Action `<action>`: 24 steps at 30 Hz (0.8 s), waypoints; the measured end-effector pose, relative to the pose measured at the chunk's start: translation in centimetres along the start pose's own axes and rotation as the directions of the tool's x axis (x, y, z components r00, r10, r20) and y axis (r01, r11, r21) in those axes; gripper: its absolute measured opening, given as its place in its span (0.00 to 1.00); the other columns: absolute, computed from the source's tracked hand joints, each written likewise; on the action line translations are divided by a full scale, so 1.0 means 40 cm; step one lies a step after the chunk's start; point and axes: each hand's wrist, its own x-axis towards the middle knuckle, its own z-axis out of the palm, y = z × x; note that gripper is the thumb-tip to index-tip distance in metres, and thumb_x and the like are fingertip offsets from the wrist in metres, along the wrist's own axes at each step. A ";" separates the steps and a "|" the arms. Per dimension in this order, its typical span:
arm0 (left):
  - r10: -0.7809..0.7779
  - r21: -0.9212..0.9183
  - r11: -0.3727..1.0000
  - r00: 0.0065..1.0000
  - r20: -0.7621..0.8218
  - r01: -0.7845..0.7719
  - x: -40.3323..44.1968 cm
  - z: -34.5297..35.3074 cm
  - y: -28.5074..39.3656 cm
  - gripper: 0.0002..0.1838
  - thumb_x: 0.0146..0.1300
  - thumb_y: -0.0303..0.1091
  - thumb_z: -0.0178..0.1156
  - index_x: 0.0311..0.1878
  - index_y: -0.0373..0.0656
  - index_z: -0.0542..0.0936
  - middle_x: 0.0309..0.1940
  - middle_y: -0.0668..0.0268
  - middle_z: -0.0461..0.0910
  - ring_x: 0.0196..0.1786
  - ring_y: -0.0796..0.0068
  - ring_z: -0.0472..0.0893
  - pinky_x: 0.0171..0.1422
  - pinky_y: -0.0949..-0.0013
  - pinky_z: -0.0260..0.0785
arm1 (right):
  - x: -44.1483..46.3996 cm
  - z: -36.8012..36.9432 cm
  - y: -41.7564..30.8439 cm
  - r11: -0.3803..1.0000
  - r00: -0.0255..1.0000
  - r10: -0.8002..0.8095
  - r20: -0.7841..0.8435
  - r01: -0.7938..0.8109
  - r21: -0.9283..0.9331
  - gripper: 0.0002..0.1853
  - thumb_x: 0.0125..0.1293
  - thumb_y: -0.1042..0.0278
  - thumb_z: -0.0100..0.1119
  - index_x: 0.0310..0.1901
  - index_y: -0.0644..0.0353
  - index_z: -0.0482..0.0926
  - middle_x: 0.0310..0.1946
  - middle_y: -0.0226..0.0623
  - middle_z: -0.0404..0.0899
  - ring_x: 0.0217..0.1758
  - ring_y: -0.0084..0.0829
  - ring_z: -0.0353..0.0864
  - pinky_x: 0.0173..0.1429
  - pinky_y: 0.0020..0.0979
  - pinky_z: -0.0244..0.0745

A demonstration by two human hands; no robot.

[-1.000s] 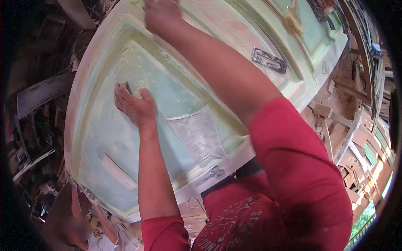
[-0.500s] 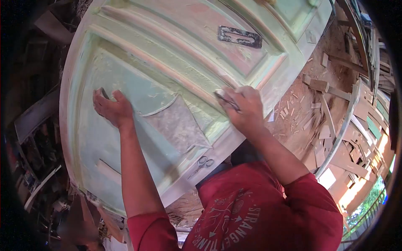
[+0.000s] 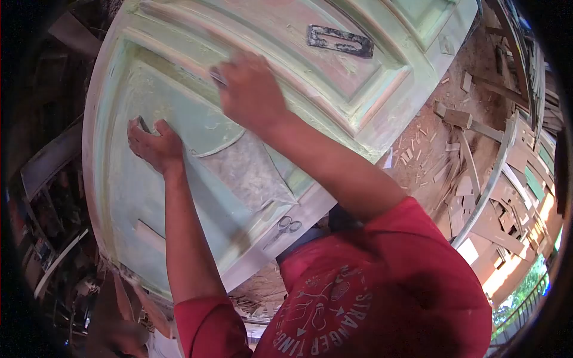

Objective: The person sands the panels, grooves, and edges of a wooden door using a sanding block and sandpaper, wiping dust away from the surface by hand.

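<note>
A large pale green moulded panel (image 3: 203, 197) with raised ribs lies under both hands. My left hand (image 3: 156, 143) rests on its recessed part, fingers curled round a small dark piece (image 3: 143, 124). Over the long rib my right hand (image 3: 250, 89) is closed on a thin flat tool (image 3: 218, 76), whose far end is blurred. A greyish cloth (image 3: 248, 170) lies between my forearms. Scissors (image 3: 283, 230) sit on the near edge of the panel. On the pink part beyond my right hand lies a dark slotted block (image 3: 340, 40).
A pale strip (image 3: 149, 234) lies on the panel left of my left forearm. Wood scraps (image 3: 456, 117) and shavings litter the floor at the right, beside a curved frame (image 3: 492, 179). Another person (image 3: 158, 322) is at the lower left, arms near the panel's edge.
My right hand swept from the far end down the rib to the near side, then back up and left along it. My left hand keeps its hold on the small piece.
</note>
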 end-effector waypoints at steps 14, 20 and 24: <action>-0.005 -0.011 1.000 1.000 0.019 0.006 -0.001 -0.011 0.015 0.28 0.67 0.35 0.61 0.68 0.30 0.75 0.70 0.41 0.77 0.77 0.39 0.72 0.85 0.40 0.59 | -0.120 -0.117 0.008 0.998 0.997 0.065 0.045 -0.066 0.021 0.12 0.65 0.74 0.70 0.50 0.57 0.88 0.35 0.45 0.79 0.44 0.53 0.81 0.52 0.53 0.73; -0.034 -0.025 0.999 0.998 0.044 0.035 -0.004 -0.012 0.011 0.30 0.68 0.33 0.60 0.71 0.30 0.73 0.71 0.42 0.77 0.77 0.39 0.72 0.85 0.43 0.60 | 0.126 0.100 -0.042 0.997 0.996 0.068 0.054 -0.070 0.030 0.13 0.63 0.74 0.60 0.47 0.58 0.89 0.43 0.52 0.82 0.55 0.54 0.83 0.65 0.54 0.76; -0.025 -0.010 1.000 0.999 0.023 0.025 -0.004 -0.003 0.010 0.29 0.68 0.32 0.61 0.71 0.31 0.73 0.72 0.41 0.76 0.77 0.39 0.72 0.84 0.42 0.60 | -0.207 -0.205 0.028 0.994 0.973 0.107 0.203 -0.106 -0.015 0.21 0.64 0.74 0.68 0.60 0.58 0.85 0.44 0.48 0.78 0.48 0.52 0.80 0.54 0.52 0.72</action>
